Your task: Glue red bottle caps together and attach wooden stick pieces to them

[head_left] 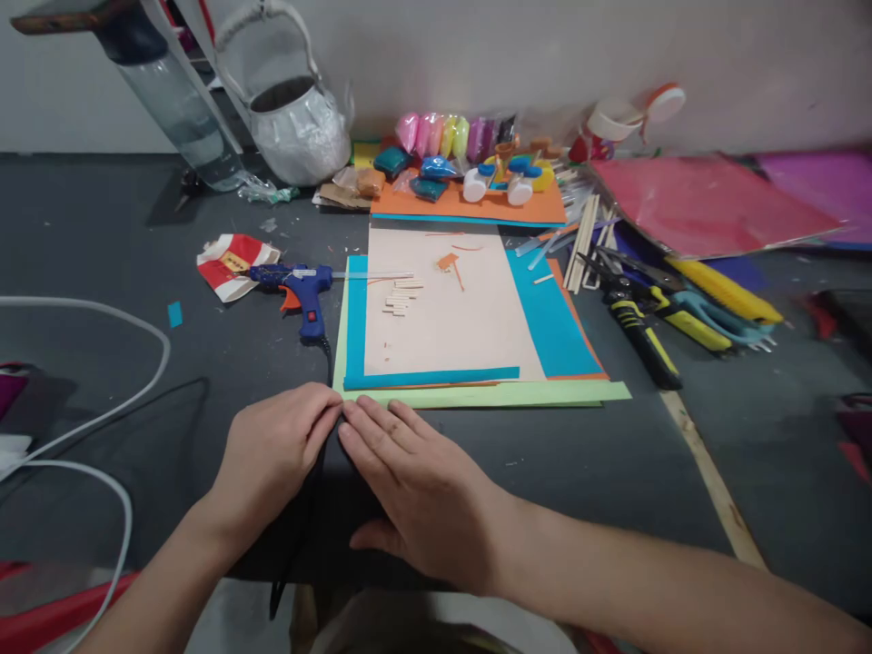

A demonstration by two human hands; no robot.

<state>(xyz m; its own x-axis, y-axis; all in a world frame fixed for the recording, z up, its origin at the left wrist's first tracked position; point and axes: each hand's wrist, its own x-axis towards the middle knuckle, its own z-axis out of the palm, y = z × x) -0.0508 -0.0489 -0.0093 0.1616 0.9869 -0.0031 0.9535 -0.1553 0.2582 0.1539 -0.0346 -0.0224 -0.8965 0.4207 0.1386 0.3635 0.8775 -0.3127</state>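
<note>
At the left end of a light green paper strip (pixel 518 394), my left hand (pixel 282 440) is closed, its thumb and fingertips pinching the paper's corner. My right hand (pixel 415 481) lies flat just beside it, fingers stretched out and tips along the strip's near edge. Behind the hands is a stack of paper: a pale sheet (pixel 463 327) on top of blue paper (pixel 562 327), with a narrow blue strip (pixel 436 375) along the front. Short cut sticks (pixel 401 298) and orange scraps (pixel 448 263) rest on the pale sheet. The pinched corner is mostly hidden by my fingers.
A blue glue gun (pixel 306 292) lies left of the stack, its cord running under my hands. Pliers (pixel 637 331) and a yellow cutter (pixel 726 289) lie right. Behind are clay packets (pixel 450 136), a silver basket (pixel 300 127) and a water bottle (pixel 181 109). A white cable (pixel 163 350) loops left.
</note>
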